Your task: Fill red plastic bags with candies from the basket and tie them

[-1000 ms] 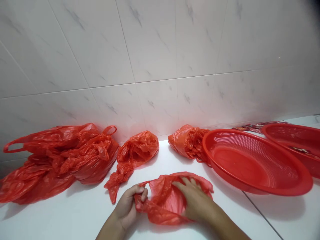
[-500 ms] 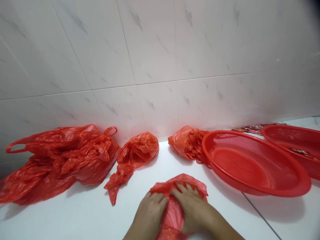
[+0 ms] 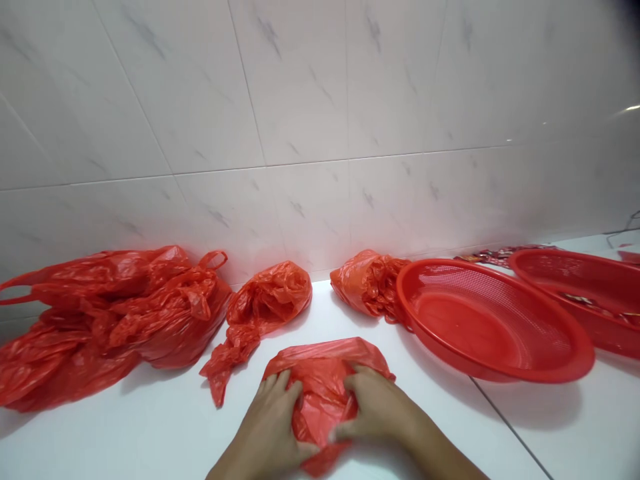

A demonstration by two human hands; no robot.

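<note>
A thin red plastic bag [image 3: 323,373] lies crumpled on the white surface at the bottom centre, between both hands. My left hand [image 3: 273,420] grips its left side, fingers curled into the film and thumb lower down, near the bag's near edge. On the right side, my right hand [image 3: 373,403] has its fingers bent into the plastic, the tips partly hidden, and its thumb reaches across toward the middle. Some blur shows at the thumbs. Behind the bag, two bundled red plastic bags, one at centre left [image 3: 273,293] and one at centre right [image 3: 367,283], rest near the wall.
A heap of red plastic bags [image 3: 165,320] fills the left side. To the right stands a red perforated basket [image 3: 470,327]; a second red basket [image 3: 590,273] beyond it holds small packets. Shiny packets [image 3: 500,255] lie along the tiled wall [image 3: 310,100].
Both hands have moved apart, the left one leftward, and the bag between them is spread wider. The view has shifted slightly to the right.
</note>
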